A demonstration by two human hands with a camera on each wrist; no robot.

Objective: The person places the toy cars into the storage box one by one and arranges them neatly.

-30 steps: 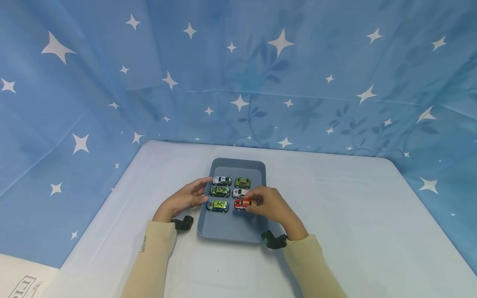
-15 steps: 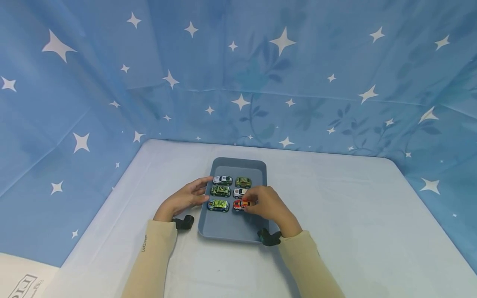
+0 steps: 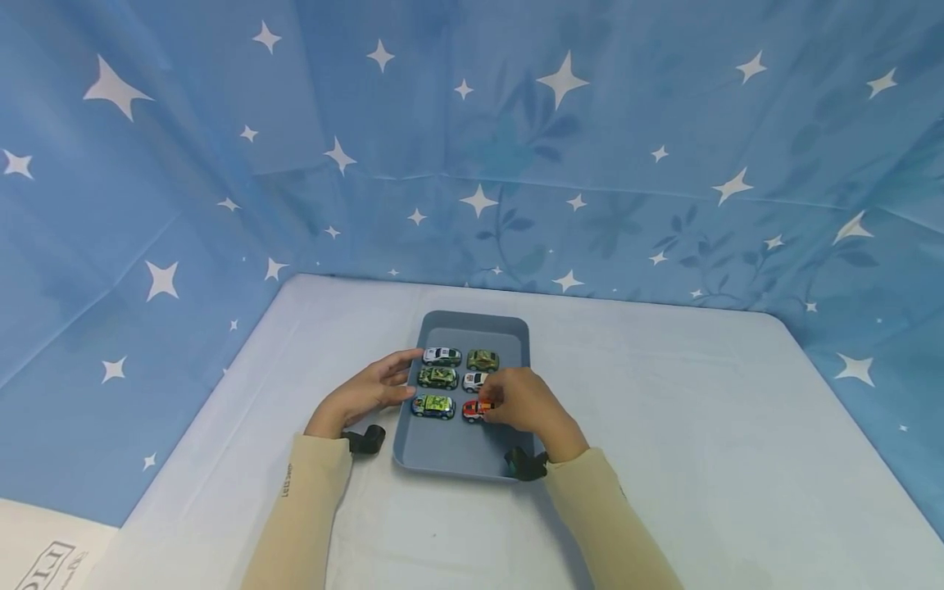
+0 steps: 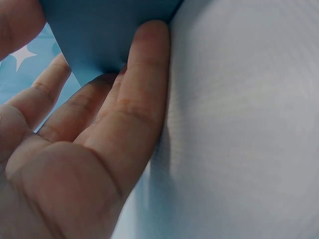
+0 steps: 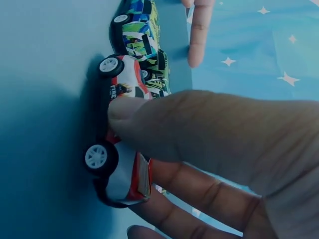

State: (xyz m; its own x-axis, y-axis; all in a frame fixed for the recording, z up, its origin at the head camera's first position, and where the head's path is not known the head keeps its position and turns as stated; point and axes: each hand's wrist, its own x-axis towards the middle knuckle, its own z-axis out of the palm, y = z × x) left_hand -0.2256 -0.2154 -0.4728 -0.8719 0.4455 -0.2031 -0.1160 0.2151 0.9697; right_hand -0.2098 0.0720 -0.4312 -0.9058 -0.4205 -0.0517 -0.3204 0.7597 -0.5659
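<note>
A red, orange and white toy car [image 3: 473, 410] sits at the front right of the toy cars in a grey-blue tray [image 3: 457, 459]. My right hand [image 3: 527, 403] pinches it, the thumb along its side in the right wrist view; part of the car is hidden behind the fingers. To its left is a blue-and-green toy car [image 3: 433, 406]. Behind stand a green camouflage car [image 3: 438, 377], a white car [image 3: 474, 382] partly covered by my right hand, a white-and-green car [image 3: 442, 356] and an olive car [image 3: 483, 359]. My left hand [image 3: 366, 395] rests its relaxed fingers against the tray's left wall.
The tray lies on a white-covered table [image 3: 664, 410]. A blue curtain [image 3: 627, 147] with white stars hangs behind and along the sides. A pale printed sheet [image 3: 52, 545] shows at the lower left. Each wrist wears a small black camera [image 3: 369, 440].
My right hand and forearm have shifted slightly left, still at the red car, now covering more of it. The left hand keeps its place at the tray.
</note>
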